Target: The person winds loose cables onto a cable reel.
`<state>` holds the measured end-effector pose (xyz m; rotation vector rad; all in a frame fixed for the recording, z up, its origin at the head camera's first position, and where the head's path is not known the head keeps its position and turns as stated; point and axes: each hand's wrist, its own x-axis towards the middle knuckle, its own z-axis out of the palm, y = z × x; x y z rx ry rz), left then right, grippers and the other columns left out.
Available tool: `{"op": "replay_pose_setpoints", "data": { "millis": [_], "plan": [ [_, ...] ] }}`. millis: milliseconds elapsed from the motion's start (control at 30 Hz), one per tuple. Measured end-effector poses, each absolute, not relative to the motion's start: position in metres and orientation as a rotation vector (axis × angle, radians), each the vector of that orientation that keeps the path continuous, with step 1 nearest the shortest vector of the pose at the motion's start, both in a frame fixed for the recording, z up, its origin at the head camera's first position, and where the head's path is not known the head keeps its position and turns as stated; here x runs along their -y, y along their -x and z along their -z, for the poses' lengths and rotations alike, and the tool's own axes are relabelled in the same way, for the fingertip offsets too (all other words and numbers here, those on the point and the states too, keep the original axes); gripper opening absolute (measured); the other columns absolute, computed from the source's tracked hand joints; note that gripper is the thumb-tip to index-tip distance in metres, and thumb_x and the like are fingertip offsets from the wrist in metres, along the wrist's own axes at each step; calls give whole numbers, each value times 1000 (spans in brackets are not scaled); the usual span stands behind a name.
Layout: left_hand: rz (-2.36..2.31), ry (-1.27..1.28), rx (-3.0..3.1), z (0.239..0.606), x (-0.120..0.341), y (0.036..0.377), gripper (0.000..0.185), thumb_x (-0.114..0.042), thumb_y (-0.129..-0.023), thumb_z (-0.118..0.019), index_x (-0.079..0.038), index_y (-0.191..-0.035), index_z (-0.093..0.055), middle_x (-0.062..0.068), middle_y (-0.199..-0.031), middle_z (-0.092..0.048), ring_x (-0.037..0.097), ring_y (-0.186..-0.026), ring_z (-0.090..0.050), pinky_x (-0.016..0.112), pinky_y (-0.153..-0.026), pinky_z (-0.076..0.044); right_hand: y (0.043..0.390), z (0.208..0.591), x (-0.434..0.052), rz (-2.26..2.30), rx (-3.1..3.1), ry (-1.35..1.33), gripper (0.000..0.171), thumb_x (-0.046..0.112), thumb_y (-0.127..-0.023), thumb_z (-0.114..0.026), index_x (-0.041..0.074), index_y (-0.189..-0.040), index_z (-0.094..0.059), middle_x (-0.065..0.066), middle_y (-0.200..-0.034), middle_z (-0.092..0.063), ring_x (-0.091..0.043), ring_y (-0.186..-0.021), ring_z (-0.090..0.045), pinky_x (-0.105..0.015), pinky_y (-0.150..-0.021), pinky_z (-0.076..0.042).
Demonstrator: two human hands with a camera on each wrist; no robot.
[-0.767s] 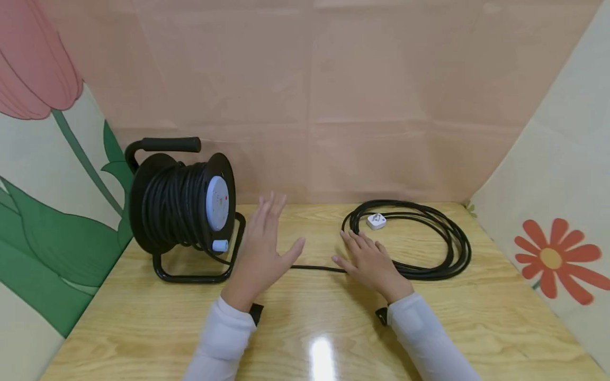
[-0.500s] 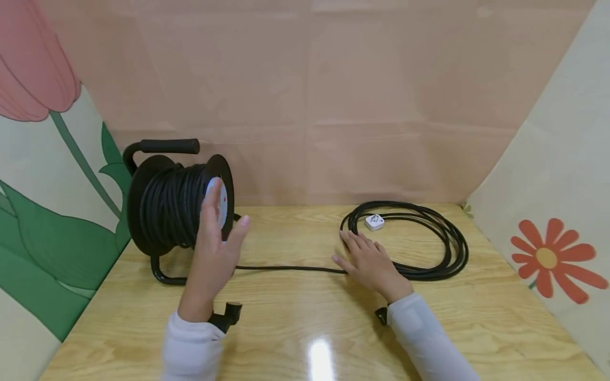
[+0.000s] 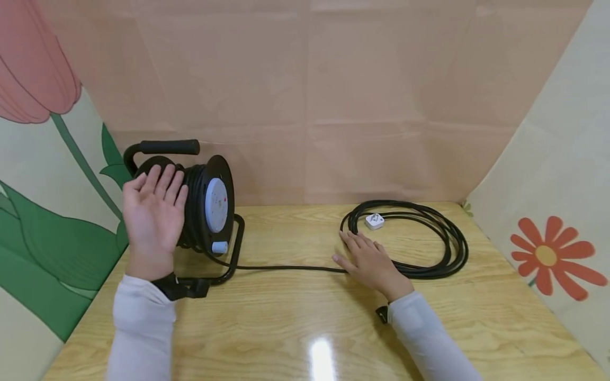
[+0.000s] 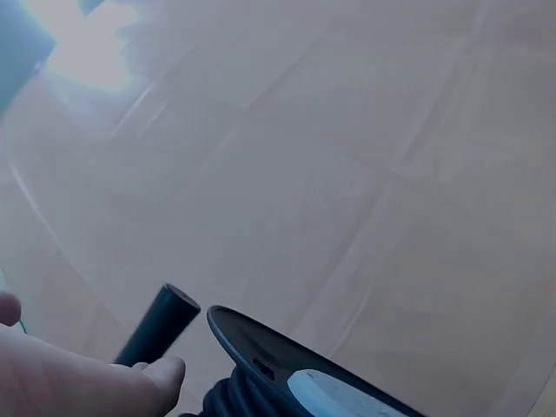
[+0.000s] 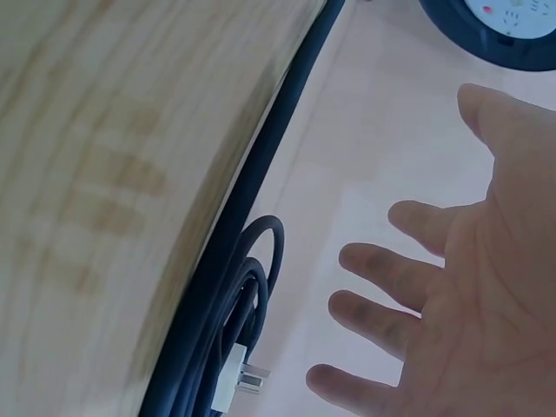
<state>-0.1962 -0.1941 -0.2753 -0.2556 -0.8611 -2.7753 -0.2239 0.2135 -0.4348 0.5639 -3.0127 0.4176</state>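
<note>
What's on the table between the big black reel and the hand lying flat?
A straight run of black cable crosses the bare wooden table from the cable reel to the right hand, seen in the head view.

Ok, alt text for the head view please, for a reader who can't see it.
A person's open left hand is raised in front of a black cable reel on a wooden table. Their right hand lies flat by a loose black cable coil with a white plug.
</note>
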Motion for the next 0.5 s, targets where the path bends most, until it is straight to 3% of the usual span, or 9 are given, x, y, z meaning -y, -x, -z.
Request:
{"op": "replay_pose_setpoints", "data": {
  "millis": [233,400,500],
  "plan": [
    [2978,140,362,269,213,224,70,-27,-101,-49,-28,-161,-14,-4,-163,-23,14,-149,-22,27,-119,-16,223,430,-215,-467,3008,-599,78,65,-101,-39,17,-160,-24,-15,-160,-31,-43,-144,-28,-68,-111,-21],
    [2980,97,333,258,209,242,72,-32,-100,-49,-29,-161,-12,-6,-162,-23,10,-149,-20,25,-119,-15,216,426,-217,-509,2967,-736,77,63,-101,-42,15,-159,-28,-17,-157,-34,-43,-144,-28,-67,-111,-23],
    [2983,64,280,250,206,255,69,-34,-98,-51,-27,-160,-19,-5,-161,-25,11,-147,-24,27,-118,-19,211,424,-221,-434,2920,-813,75,60,-101,-45,12,-157,-32,-17,-156,-36,-41,-144,-30,-65,-112,-25]
  ]
}}
